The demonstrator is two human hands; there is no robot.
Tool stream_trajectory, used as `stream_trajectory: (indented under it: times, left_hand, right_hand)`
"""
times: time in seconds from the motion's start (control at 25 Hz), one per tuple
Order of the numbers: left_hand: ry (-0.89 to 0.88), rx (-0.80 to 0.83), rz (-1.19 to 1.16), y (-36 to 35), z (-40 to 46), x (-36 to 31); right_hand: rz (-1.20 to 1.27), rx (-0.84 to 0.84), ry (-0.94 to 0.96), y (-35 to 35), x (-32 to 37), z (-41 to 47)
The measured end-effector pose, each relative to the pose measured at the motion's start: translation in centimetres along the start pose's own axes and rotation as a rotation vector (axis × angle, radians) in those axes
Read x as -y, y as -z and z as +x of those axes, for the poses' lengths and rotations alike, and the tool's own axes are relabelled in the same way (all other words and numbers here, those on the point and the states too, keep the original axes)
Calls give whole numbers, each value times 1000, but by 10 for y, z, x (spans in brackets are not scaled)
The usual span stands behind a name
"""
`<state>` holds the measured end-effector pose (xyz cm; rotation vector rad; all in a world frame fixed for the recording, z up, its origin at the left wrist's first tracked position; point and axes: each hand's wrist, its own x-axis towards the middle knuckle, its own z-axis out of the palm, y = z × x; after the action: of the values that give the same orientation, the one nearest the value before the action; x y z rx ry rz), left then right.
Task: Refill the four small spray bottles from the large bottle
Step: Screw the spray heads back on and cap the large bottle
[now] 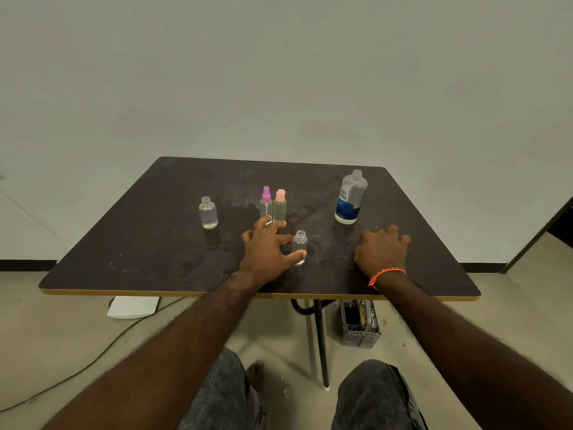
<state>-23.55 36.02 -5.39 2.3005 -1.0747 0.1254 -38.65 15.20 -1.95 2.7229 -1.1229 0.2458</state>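
Plastic is what every container here looks to be, so none should be fragile, though the empty ones will be light and easy to tip. The large bottle (350, 198) stands uncapped right of centre on the dark worktop (139, 243), well apart from the others. It seems partly filled, so I judge it the heaviest item; its smooth wall and glossy label may be slippery, and the best hold is probably around the labelled body, low down, leaving the open neck free for pouring.

Just below the frame's centre stands a small clear bottle (299, 247), uncapped, seemingly nearly empty. The left hand (266, 248) has its fingers spread, the thumb touching this bottle's lower wall and a fingertip near the base of the purple-topped spray bottle (266, 203); nothing is truly gripped. A firm hold round its waist would steady the clear bottle during filling.

The pink-capped bottle (280, 206) stands touching or just beside the purple one. Another uncapped bottle (208, 212) sits left of centre. The right hand (382, 250) lies on the worktop, fingers loosely curled, holding nothing visible.
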Motion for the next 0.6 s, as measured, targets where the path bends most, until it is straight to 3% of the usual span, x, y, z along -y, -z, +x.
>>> stream_trajectory:
  times: [0.32, 0.4, 0.48, 0.6]
  left_hand:
    - [10, -13, -14, -4, -1, 3]
    - [3, -15, -9, -4, -2, 2]
    - [0, -12, -10, -4, -2, 1]
    - [32, -1, -24, -2, 1, 1]
  right_hand:
    - [36, -43, 0, -4, 8, 2]
    - [273, -88, 23, 7, 17, 2]
    - [603, -53, 80, 30, 28, 3]
    - [895, 6, 187, 75, 44, 2]
